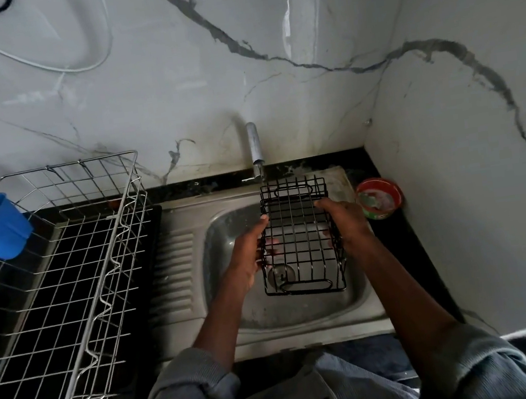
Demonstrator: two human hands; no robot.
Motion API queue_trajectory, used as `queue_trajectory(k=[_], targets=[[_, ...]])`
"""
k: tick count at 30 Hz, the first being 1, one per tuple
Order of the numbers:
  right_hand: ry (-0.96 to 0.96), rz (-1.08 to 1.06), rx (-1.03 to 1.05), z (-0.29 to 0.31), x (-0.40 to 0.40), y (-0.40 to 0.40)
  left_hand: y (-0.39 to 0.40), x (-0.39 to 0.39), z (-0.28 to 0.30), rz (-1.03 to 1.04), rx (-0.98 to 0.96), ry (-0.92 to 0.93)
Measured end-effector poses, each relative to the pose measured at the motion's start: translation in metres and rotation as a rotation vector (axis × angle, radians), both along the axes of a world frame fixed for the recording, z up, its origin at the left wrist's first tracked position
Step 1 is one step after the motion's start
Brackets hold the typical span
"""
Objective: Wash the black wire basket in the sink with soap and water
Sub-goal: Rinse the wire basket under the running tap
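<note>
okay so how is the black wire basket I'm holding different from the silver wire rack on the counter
The black wire basket is dark-coated; the silver wire rack is bare, shiny metal. The basket looks much smaller than the rack. The basket is held over the sink between the left hand and right hand, while the rack rests on the counter to the left. Both are open grids of wire.

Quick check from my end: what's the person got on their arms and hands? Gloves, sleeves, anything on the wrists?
No gloves: the left hand and right hand are both bare. No watch, ring or band shows on either wrist. Grey ribbed sleeves are pushed up, bunched near the elbows, leaving the forearms uncovered. A dark button sits on the garment's front, low in the view.
</note>
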State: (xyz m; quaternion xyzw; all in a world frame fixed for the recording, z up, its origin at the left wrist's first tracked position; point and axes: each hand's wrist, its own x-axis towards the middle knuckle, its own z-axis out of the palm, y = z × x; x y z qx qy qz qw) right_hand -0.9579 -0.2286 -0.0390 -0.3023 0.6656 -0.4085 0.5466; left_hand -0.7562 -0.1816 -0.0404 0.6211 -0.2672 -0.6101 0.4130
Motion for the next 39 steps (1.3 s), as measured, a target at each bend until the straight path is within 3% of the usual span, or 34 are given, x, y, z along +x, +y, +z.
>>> queue_trajectory(k=[15,25,39], targets=[[0.012,0.037,-0.036,0.007,0.015,-0.01,-0.009,0.008,0.001,0.1,-0.015,0.007],[0.041,0.02,0.028,0.004,0.009,-0.022,-0.025,0.006,0.005,0.041,-0.093,-0.032],[0.108,-0.231,-0.046,-0.007,0.007,-0.039,-0.071,0.018,-0.024,-0.006,0.065,0.061]])
